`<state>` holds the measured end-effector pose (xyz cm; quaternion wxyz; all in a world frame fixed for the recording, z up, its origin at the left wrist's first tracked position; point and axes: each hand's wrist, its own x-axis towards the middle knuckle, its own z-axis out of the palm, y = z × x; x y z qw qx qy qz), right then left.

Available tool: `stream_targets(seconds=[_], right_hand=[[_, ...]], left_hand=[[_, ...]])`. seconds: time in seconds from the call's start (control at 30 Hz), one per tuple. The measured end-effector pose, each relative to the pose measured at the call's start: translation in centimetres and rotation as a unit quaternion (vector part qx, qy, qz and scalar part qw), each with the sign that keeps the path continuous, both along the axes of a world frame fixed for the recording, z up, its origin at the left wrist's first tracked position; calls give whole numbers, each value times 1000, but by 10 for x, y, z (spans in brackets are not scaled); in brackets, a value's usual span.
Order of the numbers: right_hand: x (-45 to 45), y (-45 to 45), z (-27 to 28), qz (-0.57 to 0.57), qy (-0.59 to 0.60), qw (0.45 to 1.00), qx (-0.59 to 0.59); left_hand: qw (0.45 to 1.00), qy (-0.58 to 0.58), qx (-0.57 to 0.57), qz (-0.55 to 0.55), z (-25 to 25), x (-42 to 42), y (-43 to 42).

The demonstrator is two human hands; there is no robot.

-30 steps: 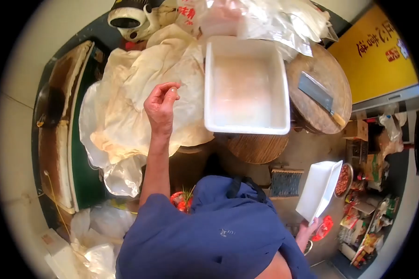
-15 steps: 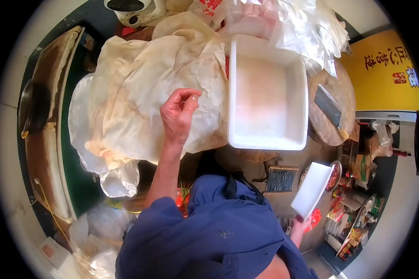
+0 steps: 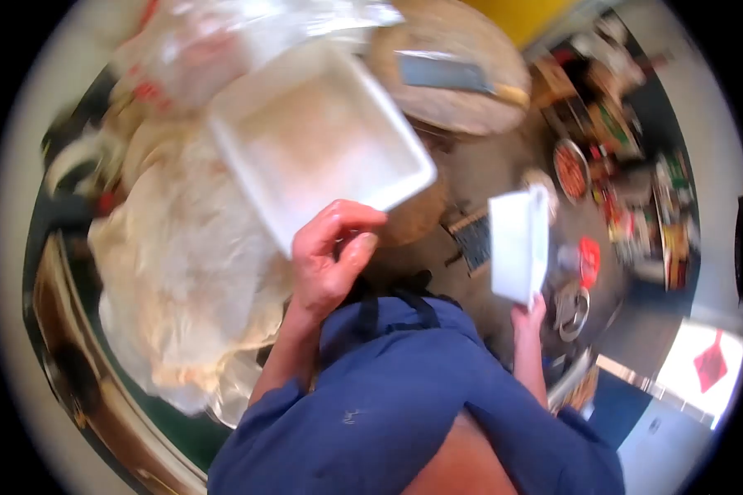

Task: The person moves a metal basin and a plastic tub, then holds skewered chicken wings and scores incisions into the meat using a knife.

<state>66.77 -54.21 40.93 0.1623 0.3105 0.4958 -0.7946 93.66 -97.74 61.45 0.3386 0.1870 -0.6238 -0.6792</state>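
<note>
Right hand (image 3: pixel 528 313): Arm reaching forward and out to the right. Grip closed on the near end of a white plastic tray (image 3: pixel 512 247).
White plastic tray: Held on edge above the floor (image 3: pixel 505 158), rim turned toward the right, well apart from the large tub.
Left hand (image 3: pixel 338 252): Raised in front of the body, overlapping the near edge of the white tub (image 3: pixel 418 176). Fingers curled, thumb apart from the fingertips; grip released, nothing seen in it. Contact with the tub: from here I cannot tell.
White tub: Rectangular, deep-walled, brownish tint across the base; image of it slightly blurred.
Chopping block (image 3: pixel 462 117): Round, wooden, just beyond the tub on its right.
Cleaver (image 3: pixel 444 73): Flat on the chopping block, blade to the left, wooden handle toward the block's right edge.
Cream sheet (image 3: pixel 198 272): Wrinkled, spread wide, left of the tub.
Plastic bags (image 3: pixel 215 45): Heaped beyond the tub, some red print showing.
Stool (image 3: pixel 475 239): Dark woven seat, between tub and tray.
Round bowl (image 3: pixel 571 172): Holds reddish pieces, too small to identify; beyond the tray.
</note>
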Motion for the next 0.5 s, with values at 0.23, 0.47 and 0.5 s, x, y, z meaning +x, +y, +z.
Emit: stream_targets(seconds=[0.23,0.47,0.5], right_hand=[[3,37,-23,-96,-4,992,76],[-17,73,-19,-72,11,987,144],[-22,78,-27,-92,0,984,149]], left_hand=[[992,-43,-16,-120,4,-92,80],[975,-92,-51,-197,4,-184,148],[972,-94,-37,-213,3,-195,153]])
